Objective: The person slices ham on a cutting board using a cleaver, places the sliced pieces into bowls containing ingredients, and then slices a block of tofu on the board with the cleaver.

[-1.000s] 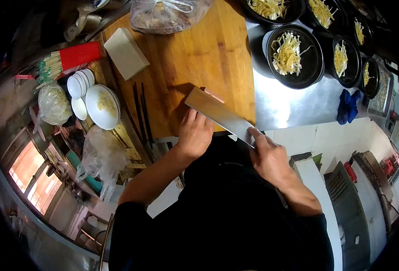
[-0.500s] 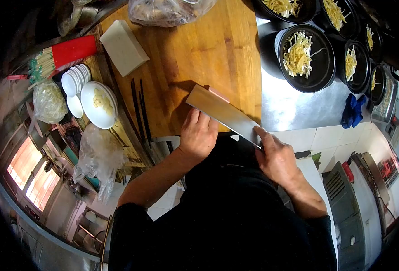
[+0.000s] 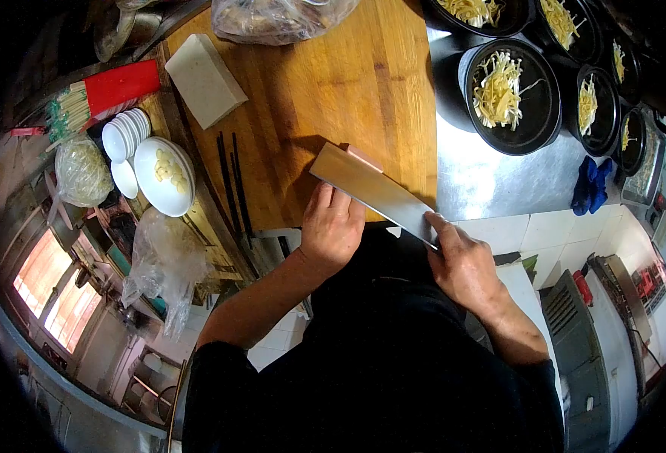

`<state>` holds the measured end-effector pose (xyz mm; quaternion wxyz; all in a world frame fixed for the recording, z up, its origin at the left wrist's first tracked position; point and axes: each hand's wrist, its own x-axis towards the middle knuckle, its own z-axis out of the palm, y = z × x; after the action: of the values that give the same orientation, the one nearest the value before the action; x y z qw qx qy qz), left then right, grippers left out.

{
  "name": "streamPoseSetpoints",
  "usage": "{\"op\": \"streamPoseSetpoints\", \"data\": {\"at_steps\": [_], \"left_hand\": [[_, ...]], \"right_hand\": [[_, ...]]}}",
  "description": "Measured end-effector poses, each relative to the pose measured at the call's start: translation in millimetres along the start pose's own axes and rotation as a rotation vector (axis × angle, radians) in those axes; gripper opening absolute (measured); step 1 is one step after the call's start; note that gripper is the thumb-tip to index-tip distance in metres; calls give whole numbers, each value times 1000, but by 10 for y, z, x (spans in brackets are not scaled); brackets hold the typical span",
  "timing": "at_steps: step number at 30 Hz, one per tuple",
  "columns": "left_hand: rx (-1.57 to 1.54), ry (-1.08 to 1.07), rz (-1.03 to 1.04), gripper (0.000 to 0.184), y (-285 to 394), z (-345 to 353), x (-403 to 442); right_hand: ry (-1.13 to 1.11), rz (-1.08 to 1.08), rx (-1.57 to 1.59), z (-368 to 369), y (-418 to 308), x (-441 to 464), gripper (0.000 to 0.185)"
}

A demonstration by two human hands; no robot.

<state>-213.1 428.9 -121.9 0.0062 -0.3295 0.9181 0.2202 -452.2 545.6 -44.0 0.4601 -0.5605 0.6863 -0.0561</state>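
A broad cleaver [image 3: 370, 190] lies slantwise over the near part of the wooden cutting board [image 3: 333, 83]. My right hand [image 3: 465, 264] is closed round its handle, with the index finger along the blade. Against the far side of the blade is a pale pink block [image 3: 364, 158], perhaps meat or sausage; the blade covers part of it. My left hand [image 3: 333, 230] is at the board's front edge, its fingers curled and bunched at the near side of the blade. Whatever those fingertips press or hold is hidden.
Black bowls [image 3: 548, 106] with enoki mushrooms and yellow strips stand on the steel counter [image 3: 472, 181] at right, near a blue cloth [image 3: 591, 185]. On the left are black chopsticks [image 3: 235, 185], a white carton [image 3: 206, 81] and white bowls [image 3: 186, 204]. A plastic bag [image 3: 284, 19] sits at the back.
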Motion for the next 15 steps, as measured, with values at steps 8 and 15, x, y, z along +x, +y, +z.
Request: {"op": "streamPoseSetpoints", "data": {"at_steps": [8,15], "left_hand": [[31,-24,4,38,-9,27,-23],[24,-23,19,36,-17,-9,27]], "right_hand": [[-10,13,-10,-4,21,21,68],[23,-3,-9,13,32,47,63]]}}
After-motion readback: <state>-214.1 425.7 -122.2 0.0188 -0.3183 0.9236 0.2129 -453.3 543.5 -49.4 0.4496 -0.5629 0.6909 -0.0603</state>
